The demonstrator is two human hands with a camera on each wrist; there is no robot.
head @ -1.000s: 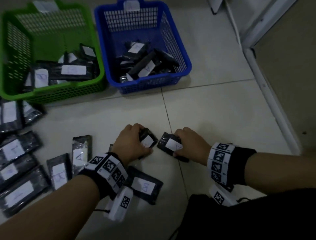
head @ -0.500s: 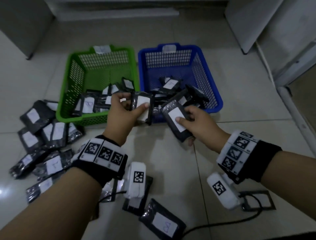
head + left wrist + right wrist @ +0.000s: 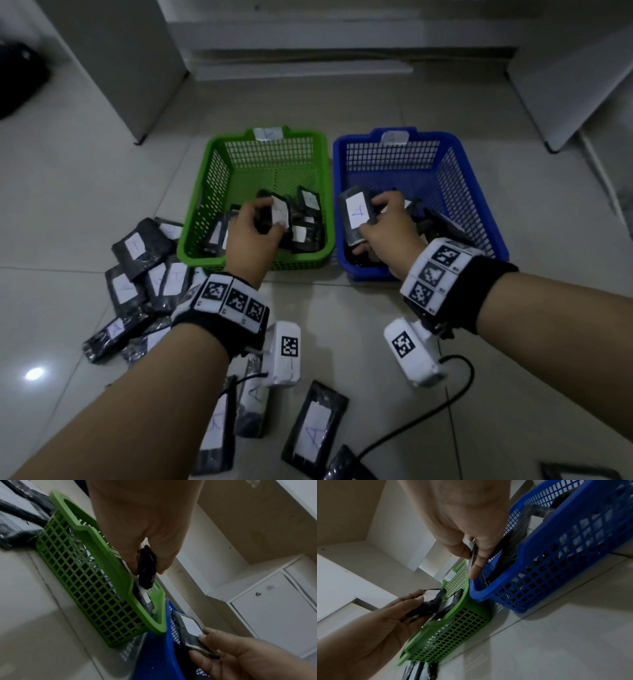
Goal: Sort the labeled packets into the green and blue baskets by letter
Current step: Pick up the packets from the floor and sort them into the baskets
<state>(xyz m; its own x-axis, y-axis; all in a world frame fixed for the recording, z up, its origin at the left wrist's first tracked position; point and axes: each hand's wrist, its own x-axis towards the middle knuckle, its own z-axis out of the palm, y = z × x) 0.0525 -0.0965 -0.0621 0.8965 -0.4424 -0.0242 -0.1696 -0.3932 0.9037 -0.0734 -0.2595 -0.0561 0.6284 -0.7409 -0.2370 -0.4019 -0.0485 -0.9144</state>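
My left hand [image 3: 255,228] pinches a black packet [image 3: 278,214] with a white label above the green basket [image 3: 219,164]; the same packet [image 3: 146,568] shows in the left wrist view over the green rim [image 3: 109,563]. My right hand [image 3: 383,222] grips a black packet [image 3: 354,216] labeled "A" over the near left corner of the blue basket [image 3: 462,178]. In the right wrist view that packet [image 3: 472,555] sits edge-on between thumb and fingers beside the blue basket [image 3: 556,555]. Both baskets hold several black packets.
Several loose labeled packets [image 3: 137,246] lie on the tiled floor left of the green basket, and more packets [image 3: 313,431] lie near my forearms. A black cable [image 3: 428,414] runs across the floor at lower right. White cabinets [image 3: 116,65] stand behind the baskets.
Both hands lifted their packets off the floor and carried them forward: the left now over the green basket, the right over the blue basket. The head view has tilted up.
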